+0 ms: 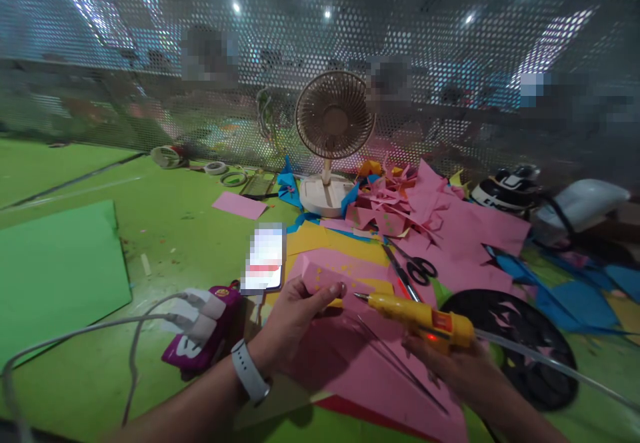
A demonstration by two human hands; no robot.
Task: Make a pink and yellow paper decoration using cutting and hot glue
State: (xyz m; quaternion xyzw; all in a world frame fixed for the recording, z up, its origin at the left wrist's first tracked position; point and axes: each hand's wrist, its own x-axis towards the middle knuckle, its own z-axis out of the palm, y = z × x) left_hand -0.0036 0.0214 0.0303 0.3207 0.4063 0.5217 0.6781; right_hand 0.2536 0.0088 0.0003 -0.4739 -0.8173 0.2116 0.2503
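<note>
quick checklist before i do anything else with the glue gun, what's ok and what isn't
1. Yellow glue gun gripped by the right hand: ok.
2. Folded pink paper piece pinched in the left hand: ok.
3. Nozzle well away from the left thumb: not ok, the tip looks close and points toward it.
4. Nozzle hot enough: cannot tell; a red light glows on the glue gun, but heat does not show.
5. Black-handled scissors out of both hands' way: ok, lying beyond the glue gun.
6. Pink sheet under the hands free of tools: not ok, thin metal tweezers lie across it.
</note>
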